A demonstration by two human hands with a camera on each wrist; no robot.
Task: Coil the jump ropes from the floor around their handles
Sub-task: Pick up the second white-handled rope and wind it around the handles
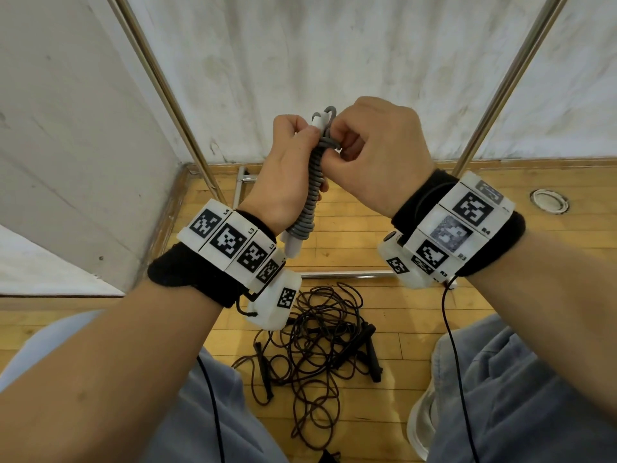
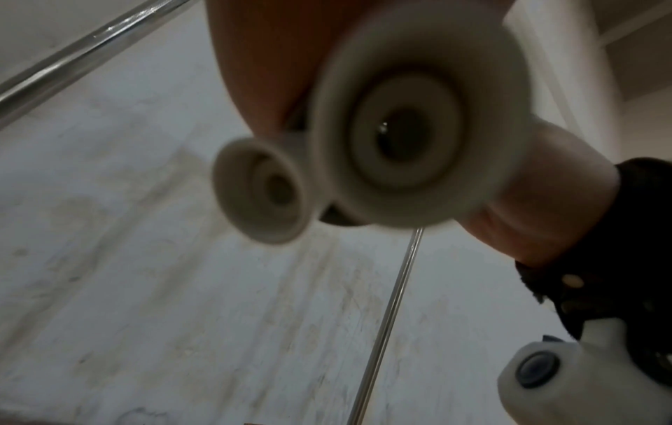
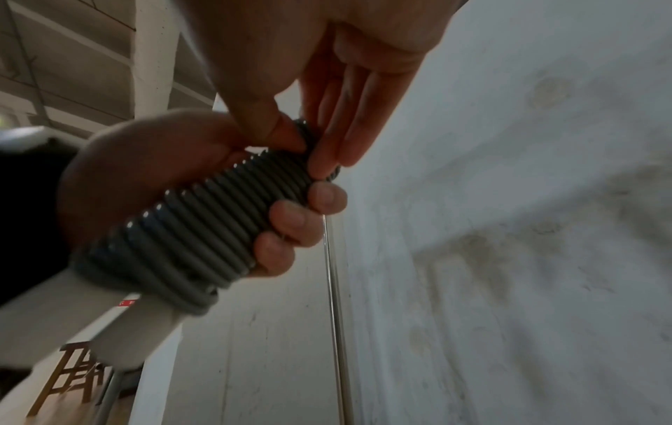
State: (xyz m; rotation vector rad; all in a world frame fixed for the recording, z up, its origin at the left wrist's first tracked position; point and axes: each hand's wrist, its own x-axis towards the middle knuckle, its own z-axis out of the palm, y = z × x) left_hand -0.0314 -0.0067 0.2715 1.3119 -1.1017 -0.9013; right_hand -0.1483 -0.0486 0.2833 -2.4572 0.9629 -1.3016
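Left hand (image 1: 287, 175) gripping white handles (image 1: 293, 247) wound in ribbed grey rope (image 1: 312, 192), right hand (image 1: 374, 152) pinching, perhaps, its top loop, dark ropes (image 1: 314, 345) tangled on plank floor (image 1: 417, 312) below

Head view: evenly, brightly lit, sharp, lines bowed at the edges. Wrist views: dim and grainy; handle ends (image 2: 385, 149) blurred, out of focus.

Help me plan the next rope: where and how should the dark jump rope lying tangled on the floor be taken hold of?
Grip a black handle at the right edge of the dark jump rope, coming from above. It is rigid and lies flat clear of most loops; the cord itself is a loose tangle and would probably drag.
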